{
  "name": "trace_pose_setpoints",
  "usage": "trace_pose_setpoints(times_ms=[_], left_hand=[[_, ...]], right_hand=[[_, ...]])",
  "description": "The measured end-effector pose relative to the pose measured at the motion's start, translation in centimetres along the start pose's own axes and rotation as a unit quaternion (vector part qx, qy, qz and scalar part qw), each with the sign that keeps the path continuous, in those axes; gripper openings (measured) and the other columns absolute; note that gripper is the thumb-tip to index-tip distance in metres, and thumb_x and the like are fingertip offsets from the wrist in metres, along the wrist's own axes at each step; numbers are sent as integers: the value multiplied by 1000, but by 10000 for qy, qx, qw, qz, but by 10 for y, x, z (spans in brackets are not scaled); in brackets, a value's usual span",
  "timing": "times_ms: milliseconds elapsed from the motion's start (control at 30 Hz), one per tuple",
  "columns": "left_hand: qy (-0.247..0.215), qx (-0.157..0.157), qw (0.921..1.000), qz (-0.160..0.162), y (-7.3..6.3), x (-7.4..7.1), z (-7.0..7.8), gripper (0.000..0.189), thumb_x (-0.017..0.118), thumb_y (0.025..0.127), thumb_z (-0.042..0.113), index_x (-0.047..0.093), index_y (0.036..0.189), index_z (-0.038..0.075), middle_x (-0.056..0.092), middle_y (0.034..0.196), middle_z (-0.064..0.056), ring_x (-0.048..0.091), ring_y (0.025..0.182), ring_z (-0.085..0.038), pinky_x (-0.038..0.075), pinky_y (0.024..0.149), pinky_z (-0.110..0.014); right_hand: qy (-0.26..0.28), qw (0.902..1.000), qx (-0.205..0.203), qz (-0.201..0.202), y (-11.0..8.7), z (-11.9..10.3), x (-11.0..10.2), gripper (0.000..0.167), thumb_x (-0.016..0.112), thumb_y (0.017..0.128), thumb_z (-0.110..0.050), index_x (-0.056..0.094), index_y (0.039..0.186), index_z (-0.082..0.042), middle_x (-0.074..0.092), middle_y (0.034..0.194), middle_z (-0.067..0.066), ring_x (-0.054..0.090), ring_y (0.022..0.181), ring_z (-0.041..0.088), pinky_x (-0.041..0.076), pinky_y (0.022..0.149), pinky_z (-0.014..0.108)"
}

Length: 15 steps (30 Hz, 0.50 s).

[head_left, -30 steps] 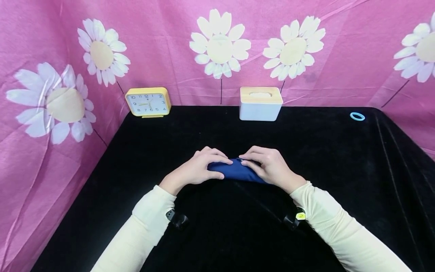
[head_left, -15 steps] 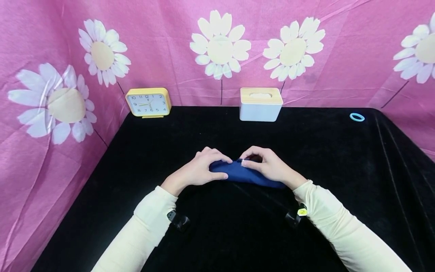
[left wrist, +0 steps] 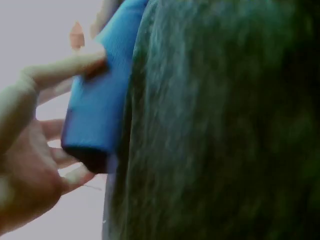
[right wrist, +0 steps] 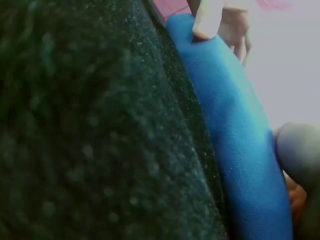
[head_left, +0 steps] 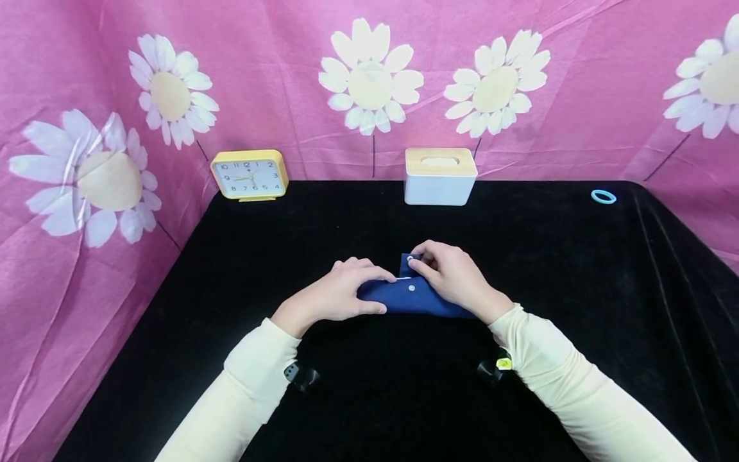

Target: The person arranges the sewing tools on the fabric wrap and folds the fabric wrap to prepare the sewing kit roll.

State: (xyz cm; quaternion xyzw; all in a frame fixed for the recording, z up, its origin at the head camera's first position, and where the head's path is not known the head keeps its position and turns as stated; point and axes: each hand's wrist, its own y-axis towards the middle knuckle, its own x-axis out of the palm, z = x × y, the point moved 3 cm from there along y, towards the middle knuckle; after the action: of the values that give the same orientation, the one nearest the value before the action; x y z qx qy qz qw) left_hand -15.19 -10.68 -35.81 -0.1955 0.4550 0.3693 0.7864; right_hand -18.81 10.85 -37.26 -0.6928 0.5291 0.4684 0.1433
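Observation:
A long navy-blue fabric pouch (head_left: 427,300) lies on the black cloth in front of the person, with a round metal snap on its front. My left hand (head_left: 340,289) holds its left end, thumb in front and fingers over the top. In the left wrist view the thumb presses the pouch (left wrist: 97,112), and its end shows a dark fold. My right hand (head_left: 456,273) pinches the pouch's small flap (head_left: 406,266), which stands raised above the top edge with a snap half on it. The right wrist view shows the pouch (right wrist: 235,130) running past the right thumb.
A yellow alarm clock (head_left: 250,175) stands at the back left of the black-covered table (head_left: 323,212). Further right is a white tissue box (head_left: 440,186) with a wooden lid. A light-blue ring (head_left: 603,197) lies at the back right. A pink flowered curtain hangs behind.
The right hand has lifted the flap up and back, parting the snap so its front half shows. The left hand has stayed on the pouch's left end, shifting only slightly.

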Motion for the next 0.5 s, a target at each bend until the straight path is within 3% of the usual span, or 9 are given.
trace_pose_setpoints(times_ms=[100,200,367,500], left_hand=[[-288,-266,9992,-65,-1,-3,-5,40,69,96,34,64,132,16,66,123,-6,59,113,-20,45,102,-46],[-670,-524,9963,-80,-1,-6,-12,33,66,98,29,67,127,13,70,117,-5,63,105,-17,50,99,-41],[-1104,-688,9914,-173,0,-7,-20,25,67,98,21,71,120,10,74,105,-1,62,92,-13,51,92,-36],[-1362,-616,9886,-187,0,-7,-22,24,65,98,17,71,119,7,75,103,-3,63,90,-12,51,90,-35]], right_hand=[[-148,9993,141,-325,1,3,-7,23,69,95,-34,68,105,-12,67,74,-4,58,65,10,46,64,30],[303,9934,334,-1055,2,11,-18,28,76,89,-38,69,99,-13,66,74,-4,58,66,10,47,64,28],[1350,9626,231,-2340,-1,30,-32,19,82,85,-24,74,95,-10,69,78,0,61,70,9,50,64,23],[1751,9451,143,-2756,-2,39,-34,17,79,87,-19,76,98,-7,71,78,2,61,67,6,50,59,23]])
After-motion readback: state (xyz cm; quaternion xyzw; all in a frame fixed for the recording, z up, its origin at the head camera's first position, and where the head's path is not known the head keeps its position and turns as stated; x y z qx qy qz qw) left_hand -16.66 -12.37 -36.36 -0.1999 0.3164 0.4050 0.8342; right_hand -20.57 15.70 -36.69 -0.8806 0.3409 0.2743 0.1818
